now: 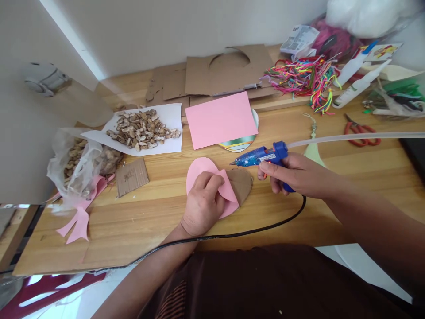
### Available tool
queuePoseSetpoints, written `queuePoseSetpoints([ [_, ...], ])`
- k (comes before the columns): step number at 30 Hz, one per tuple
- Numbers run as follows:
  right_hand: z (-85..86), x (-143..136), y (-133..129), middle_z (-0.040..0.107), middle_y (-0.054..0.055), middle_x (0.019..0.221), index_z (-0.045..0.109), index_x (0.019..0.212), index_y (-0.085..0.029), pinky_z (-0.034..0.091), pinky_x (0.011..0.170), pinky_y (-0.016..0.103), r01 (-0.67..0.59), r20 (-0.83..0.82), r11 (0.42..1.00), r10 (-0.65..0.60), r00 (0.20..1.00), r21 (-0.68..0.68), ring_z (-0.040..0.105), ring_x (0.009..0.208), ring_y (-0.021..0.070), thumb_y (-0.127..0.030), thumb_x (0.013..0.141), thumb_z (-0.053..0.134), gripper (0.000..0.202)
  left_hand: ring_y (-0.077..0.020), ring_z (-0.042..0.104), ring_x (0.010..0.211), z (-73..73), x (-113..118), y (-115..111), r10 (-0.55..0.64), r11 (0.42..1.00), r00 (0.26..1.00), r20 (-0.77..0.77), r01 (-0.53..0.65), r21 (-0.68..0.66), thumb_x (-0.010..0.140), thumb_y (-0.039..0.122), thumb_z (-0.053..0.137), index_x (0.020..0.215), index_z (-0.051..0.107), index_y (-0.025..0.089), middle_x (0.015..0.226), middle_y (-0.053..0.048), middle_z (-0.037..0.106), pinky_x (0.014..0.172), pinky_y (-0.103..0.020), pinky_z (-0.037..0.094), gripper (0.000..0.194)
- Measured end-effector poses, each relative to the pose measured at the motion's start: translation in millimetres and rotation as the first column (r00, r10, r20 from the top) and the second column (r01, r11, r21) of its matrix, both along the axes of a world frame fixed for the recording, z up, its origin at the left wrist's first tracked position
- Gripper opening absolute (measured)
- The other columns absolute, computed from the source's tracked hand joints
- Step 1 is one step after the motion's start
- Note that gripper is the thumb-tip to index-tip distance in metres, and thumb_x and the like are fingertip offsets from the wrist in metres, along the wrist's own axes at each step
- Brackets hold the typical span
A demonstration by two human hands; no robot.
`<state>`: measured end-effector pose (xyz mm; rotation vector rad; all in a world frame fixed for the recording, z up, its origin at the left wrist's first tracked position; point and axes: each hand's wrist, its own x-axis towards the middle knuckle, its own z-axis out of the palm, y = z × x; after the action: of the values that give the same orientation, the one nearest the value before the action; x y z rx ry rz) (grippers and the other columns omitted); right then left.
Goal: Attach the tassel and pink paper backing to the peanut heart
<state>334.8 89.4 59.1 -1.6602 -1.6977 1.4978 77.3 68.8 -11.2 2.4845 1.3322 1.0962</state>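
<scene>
My left hand point(204, 201) pinches a pink paper cutout point(199, 170), peeling its right part up and back. Beneath that lifted flap shows a brown cardboard piece point(242, 186) with a rounded edge, lying flat on the wooden table. In my right hand point(295, 175) is a blue hot glue gun point(255, 157), its nozzle aimed left, just above the pink paper and cardboard. A long translucent glue stick point(358, 136) sticks out of its back. The black cord point(252, 231) runs from the gun across my left forearm.
Behind the work lies a pink sheet point(221, 119) over a round printed piece. Peanut shells point(142, 128) rest on white paper, left of it. Red-handled scissors point(361, 133), colourful strings point(302, 79) and glue bottles point(360, 86) are at right. Cardboard sheets point(215, 75) line the back.
</scene>
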Motion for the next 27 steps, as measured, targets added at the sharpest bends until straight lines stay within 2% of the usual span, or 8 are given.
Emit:
queuePoseSetpoints([
  [6, 2.0, -4.9, 3.5, 0.064, 0.001, 0.056, 0.064, 0.084, -0.02, 0.045, 0.054, 0.029, -0.076, 0.106, 0.996, 0.071, 0.992, 0.043, 0.062, 0.051, 0.0167, -0.065, 0.093, 0.055, 0.047, -0.019, 0.065, 0.095, 4.3, -6.4, -2.8, 0.035, 0.994, 0.992, 0.121, -0.021, -0.112, 0.07, -0.001, 0.058, 0.096, 0.056, 0.023, 0.097, -0.003, 0.063, 0.082, -0.028, 0.055, 0.035],
  [10, 6.7, -11.9, 8.5, 0.061, -0.001, 0.053, 0.058, 0.072, -0.022, 0.041, 0.056, 0.03, -0.151, 0.183, 0.983, 0.13, 0.974, 0.103, 0.061, 0.052, 0.0165, -0.063, 0.094, 0.053, 0.047, -0.0227, 0.067, 0.108, 7.0, -8.2, -3.0, 0.034, 0.992, 0.977, 0.209, -0.007, -0.127, 0.07, 0.001, 0.059, 0.094, 0.055, 0.023, 0.108, -0.006, 0.065, 0.092, -0.035, 0.055, 0.033],
  [14, 5.8, -15.9, 14.0, 0.06, -0.001, 0.054, 0.055, 0.067, -0.022, 0.036, 0.058, 0.03, -0.199, 0.219, 0.965, 0.16, 0.963, 0.172, 0.056, 0.055, 0.0162, -0.06, 0.094, 0.052, 0.047, -0.0248, 0.065, 0.112, 7.3, -10.2, -2.8, 0.037, 0.993, 0.958, 0.284, -0.003, -0.119, 0.07, 0.004, 0.059, 0.089, 0.055, 0.022, 0.118, -0.009, 0.064, 0.096, -0.042, 0.055, 0.027],
  [19, 4.1, -17.4, 17.6, 0.058, -0.001, 0.058, 0.054, 0.066, -0.022, 0.034, 0.062, 0.03, -0.231, 0.218, 0.951, 0.186, 0.958, 0.205, 0.055, 0.061, 0.0164, -0.056, 0.094, 0.053, 0.045, -0.0217, 0.067, 0.1, 1.8, -11.2, -2.6, -0.02, 0.987, 0.914, 0.406, 0.082, -0.135, 0.073, 0.007, 0.061, 0.093, 0.053, 0.023, 0.097, -0.003, 0.062, 0.096, -0.045, 0.057, 0.027],
  [22, 2.8, -18.6, 19.5, 0.058, -0.001, 0.058, 0.055, 0.067, -0.022, 0.032, 0.063, 0.031, -0.25, 0.196, 0.942, 0.207, 0.958, 0.225, 0.054, 0.061, 0.0163, -0.055, 0.094, 0.055, 0.043, -0.0205, 0.067, 0.096, -0.1, -11.5, -3.4, -0.001, 0.99, 0.912, 0.409, 0.058, -0.126, 0.077, 0.009, 0.061, 0.092, 0.054, 0.023, 0.091, -0.001, 0.059, 0.094, -0.045, 0.058, 0.022],
  [27, -0.4, -23.2, 24.3, 0.054, -0.002, 0.059, 0.055, 0.069, -0.022, 0.03, 0.062, 0.031, -0.277, 0.201, 0.92, 0.227, 0.953, 0.277, 0.049, 0.059, 0.015, -0.052, 0.095, 0.055, 0.04, -0.022, 0.068, 0.099, -0.6, -12.4, -5.5, 0.051, 0.986, 0.917, 0.396, 0.015, -0.163, 0.08, 0.011, 0.06, 0.091, 0.054, 0.023, 0.092, -0.002, 0.059, 0.092, -0.044, 0.058, 0.018],
])
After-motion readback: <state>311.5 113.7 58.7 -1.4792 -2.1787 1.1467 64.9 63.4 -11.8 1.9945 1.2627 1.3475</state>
